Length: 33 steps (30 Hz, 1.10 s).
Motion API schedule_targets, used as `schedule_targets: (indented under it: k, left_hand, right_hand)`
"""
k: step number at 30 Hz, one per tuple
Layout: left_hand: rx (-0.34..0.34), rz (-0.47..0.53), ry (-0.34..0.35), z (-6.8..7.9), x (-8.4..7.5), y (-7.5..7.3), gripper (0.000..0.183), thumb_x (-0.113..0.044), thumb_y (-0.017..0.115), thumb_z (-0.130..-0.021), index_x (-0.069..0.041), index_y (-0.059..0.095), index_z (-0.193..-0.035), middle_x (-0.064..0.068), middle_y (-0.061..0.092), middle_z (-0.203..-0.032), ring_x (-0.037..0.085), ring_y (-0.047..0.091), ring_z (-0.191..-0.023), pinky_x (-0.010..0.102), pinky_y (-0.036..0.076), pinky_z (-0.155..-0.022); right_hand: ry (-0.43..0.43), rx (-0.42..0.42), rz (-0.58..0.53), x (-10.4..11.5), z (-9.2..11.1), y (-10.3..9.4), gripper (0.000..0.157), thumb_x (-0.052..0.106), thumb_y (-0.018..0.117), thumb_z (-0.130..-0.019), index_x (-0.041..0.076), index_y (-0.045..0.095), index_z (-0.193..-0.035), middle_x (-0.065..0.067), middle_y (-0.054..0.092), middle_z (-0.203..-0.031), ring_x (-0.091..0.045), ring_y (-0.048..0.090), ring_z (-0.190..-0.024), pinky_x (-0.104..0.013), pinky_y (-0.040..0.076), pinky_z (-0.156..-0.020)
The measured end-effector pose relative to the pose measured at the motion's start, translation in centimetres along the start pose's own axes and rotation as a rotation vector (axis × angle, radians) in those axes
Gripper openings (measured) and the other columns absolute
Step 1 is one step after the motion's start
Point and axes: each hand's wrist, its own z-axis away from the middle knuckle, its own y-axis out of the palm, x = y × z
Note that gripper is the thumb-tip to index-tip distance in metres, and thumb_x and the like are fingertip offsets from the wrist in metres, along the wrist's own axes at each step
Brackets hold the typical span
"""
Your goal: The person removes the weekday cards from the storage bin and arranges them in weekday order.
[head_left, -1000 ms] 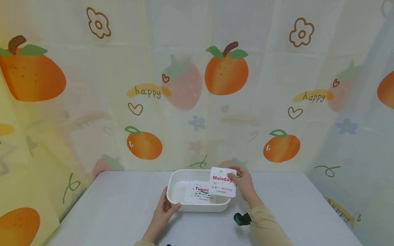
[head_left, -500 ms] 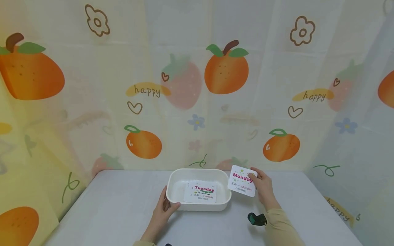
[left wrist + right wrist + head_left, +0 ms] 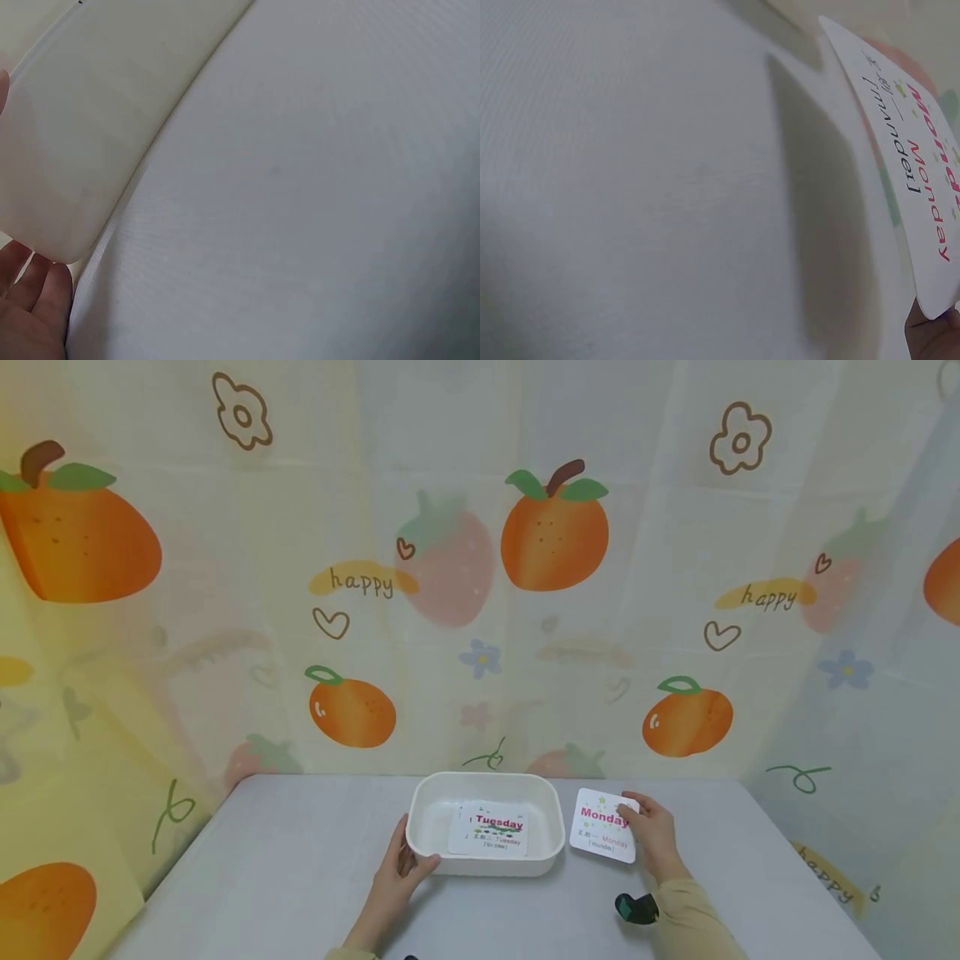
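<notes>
My right hand (image 3: 651, 833) pinches a white card printed "Monday" (image 3: 603, 827) by its right edge, to the right of the white plastic box. In the right wrist view the card (image 3: 907, 157) is tilted above the table and casts a shadow on it. My left hand (image 3: 397, 870) holds the white box (image 3: 498, 867) at its front left corner, thumb on the rim and fingers against the side. In the left wrist view those fingers (image 3: 52, 289) touch the box's outer wall (image 3: 97, 142). Inside the box lies a card printed "Tuesday" (image 3: 501, 839), over at least one other card.
A white cloth covers the table (image 3: 300, 827). Behind it hangs a curtain (image 3: 570, 693) printed with fruit and flowers. A dark green-and-black piece (image 3: 636, 909) sits by my right wrist.
My right hand has carried the Monday card from over the box's right end out to the right, then lower towards the table. The left hand and the box stay in place.
</notes>
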Motion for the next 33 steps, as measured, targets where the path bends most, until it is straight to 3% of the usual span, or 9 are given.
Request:
schedule_targets:
  k: [6,10,22,33]
  left_hand:
    - [0.017,0.062,0.010,0.2,-0.3,0.0,0.092,-0.027,0.072,-0.081,-0.012,0.012,-0.149,0.019,0.017,-0.150,0.033,0.023,-0.134,0.032,0.029,-0.106]
    - [0.018,0.076,0.009,0.3,-0.3,0.0,0.091,-0.026,0.072,-0.082,-0.012,0.012,-0.149,0.020,0.017,-0.150,0.033,0.022,-0.134,0.032,0.028,-0.106]
    - [-0.015,0.036,-0.017,0.1,-0.2,0.1,0.092,-0.030,0.073,-0.080,-0.013,0.014,-0.149,0.020,0.021,-0.149,0.034,0.026,-0.133,0.036,0.031,-0.105]
    - [-0.015,0.013,-0.038,-0.2,-0.2,0.2,0.093,-0.034,0.073,-0.080,-0.014,0.014,-0.149,0.019,0.022,-0.148,0.034,0.028,-0.132,0.036,0.035,-0.104]
  right_hand:
    - [-0.018,0.027,0.133,-1.1,-0.6,0.4,0.036,0.012,0.057,-0.092,-0.003,0.053,-0.124,-0.027,0.044,-0.131,-0.039,0.038,-0.119,-0.052,0.033,-0.103]
    - [-0.051,0.047,0.231,-1.2,-1.0,0.7,0.034,0.011,0.057,-0.090,-0.004,0.055,-0.120,-0.030,0.040,-0.135,-0.046,0.030,-0.127,-0.055,0.026,-0.106]
    - [-0.147,0.100,0.374,-1.1,-1.6,1.6,0.029,0.007,0.059,-0.087,-0.005,0.059,-0.114,-0.032,0.047,-0.125,-0.048,0.040,-0.118,-0.059,0.034,-0.100]
    - [-0.138,0.056,0.391,-2.1,-1.6,2.1,0.035,0.006,0.060,-0.086,-0.007,0.054,-0.118,-0.029,0.050,-0.114,-0.038,0.046,-0.101,-0.054,0.041,-0.091]
